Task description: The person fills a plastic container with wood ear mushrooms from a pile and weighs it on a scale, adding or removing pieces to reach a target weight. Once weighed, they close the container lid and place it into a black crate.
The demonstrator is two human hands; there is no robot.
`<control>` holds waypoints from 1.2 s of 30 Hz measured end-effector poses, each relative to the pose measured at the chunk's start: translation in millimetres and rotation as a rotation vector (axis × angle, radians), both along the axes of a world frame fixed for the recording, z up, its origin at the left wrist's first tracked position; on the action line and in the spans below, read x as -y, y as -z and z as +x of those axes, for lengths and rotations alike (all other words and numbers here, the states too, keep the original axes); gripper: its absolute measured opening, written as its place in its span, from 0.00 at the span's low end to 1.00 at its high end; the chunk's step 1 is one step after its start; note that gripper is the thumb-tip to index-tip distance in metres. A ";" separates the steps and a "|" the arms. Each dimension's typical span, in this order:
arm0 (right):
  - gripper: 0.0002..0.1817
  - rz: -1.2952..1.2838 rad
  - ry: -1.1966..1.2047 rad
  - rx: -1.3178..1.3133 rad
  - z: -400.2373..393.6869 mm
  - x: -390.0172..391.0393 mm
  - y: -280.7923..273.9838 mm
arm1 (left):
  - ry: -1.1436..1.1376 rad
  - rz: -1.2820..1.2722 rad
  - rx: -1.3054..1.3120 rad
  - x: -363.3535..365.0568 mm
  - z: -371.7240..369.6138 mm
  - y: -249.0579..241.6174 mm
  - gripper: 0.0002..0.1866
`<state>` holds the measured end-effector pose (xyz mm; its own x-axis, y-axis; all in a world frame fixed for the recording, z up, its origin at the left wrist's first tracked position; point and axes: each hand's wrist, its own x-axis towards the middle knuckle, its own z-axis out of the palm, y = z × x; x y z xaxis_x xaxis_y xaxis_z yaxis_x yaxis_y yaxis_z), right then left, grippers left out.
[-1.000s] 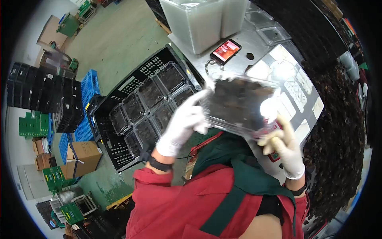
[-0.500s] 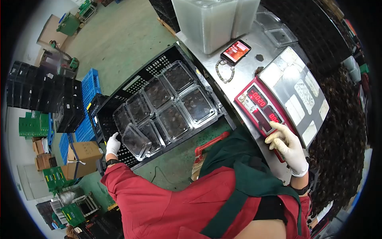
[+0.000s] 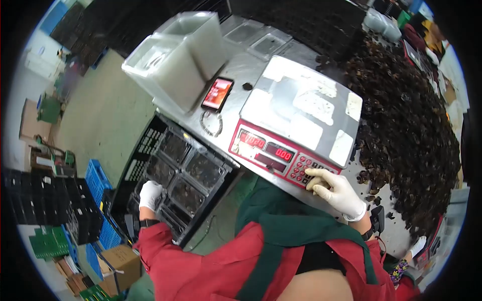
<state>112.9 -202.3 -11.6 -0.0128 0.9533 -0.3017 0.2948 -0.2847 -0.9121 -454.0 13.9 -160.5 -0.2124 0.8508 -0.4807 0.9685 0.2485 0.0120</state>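
My left hand point(image 3: 150, 195), in a white glove, is over the left part of the black crate point(image 3: 131, 169). Its fingers are curled among the clear plastic boxes point(image 3: 187, 194), and whatever they hold is hidden. The boxes sit in rows with dark pieces inside. My gloved right hand point(image 3: 337, 193) is open, fingers loosely bent, at the keypad of the red scale point(image 3: 273, 154). Nothing shows in that hand. The scale's metal plate point(image 3: 306, 108) bears several pale worn patches, and its red digits are lit.
Tall stacks of empty clear boxes point(image 3: 168, 67) stand at the table's back left. A phone point(image 3: 218, 94) and a bead bracelet point(image 3: 211, 123) lie before them. A large heap of dark pieces point(image 3: 401, 115) spreads to the right. Another person's gloved hand point(image 3: 417, 246) is at lower right.
The view has turned toward the scale and heap. My left hand has moved from the crate's rim onto the boxes inside. My right hand remains by the scale's keypad.
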 end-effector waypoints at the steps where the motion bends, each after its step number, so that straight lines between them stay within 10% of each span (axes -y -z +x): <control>1: 0.22 -0.001 0.037 -0.019 4.5 8.3 6.3 | -0.134 0.153 0.281 -14.0 23.3 -20.6 0.12; 2: 0.22 0.013 0.068 -0.028 8.6 15.1 11.1 | -0.265 0.293 0.568 -25.3 52.1 -49.1 0.10; 4: 0.22 -0.072 0.041 -0.057 16.8 26.5 17.5 | 0.185 0.960 0.618 -60.5 99.8 -97.1 0.09; 8: 0.20 -0.097 0.022 -0.076 21.0 35.1 14.5 | 0.646 1.493 0.306 -122.7 210.0 -209.0 0.15; 17: 0.18 0.058 0.157 -0.057 33.5 62.4 26.6 | 1.196 0.737 0.482 -244.1 443.9 -154.7 0.14; 22: 0.20 0.058 0.281 0.038 51.2 99.3 39.3 | 1.080 0.302 0.542 -278.0 539.4 -84.1 0.21; 24: 0.21 0.093 0.373 0.087 56.6 112.7 50.9 | 0.719 -0.150 1.025 -284.9 553.3 -50.3 0.18; 26: 0.21 0.049 0.428 0.090 63.1 120.8 53.1 | 1.841 0.301 -0.179 -351.2 578.5 -19.8 0.18; 27: 0.22 0.029 0.462 0.068 65.3 123.2 52.5 | 1.287 0.429 0.071 -328.5 577.2 -33.9 0.20; 36: 0.21 -0.001 0.452 0.045 86.8 130.5 64.5 | 1.165 0.612 0.311 -297.6 537.4 -111.1 0.08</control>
<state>199.7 -332.7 -76.2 0.4176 0.8599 -0.2935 0.1805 -0.3951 -0.9007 83.4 311.6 -49.4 0.8210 0.5531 0.1413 0.5475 -0.8330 0.0795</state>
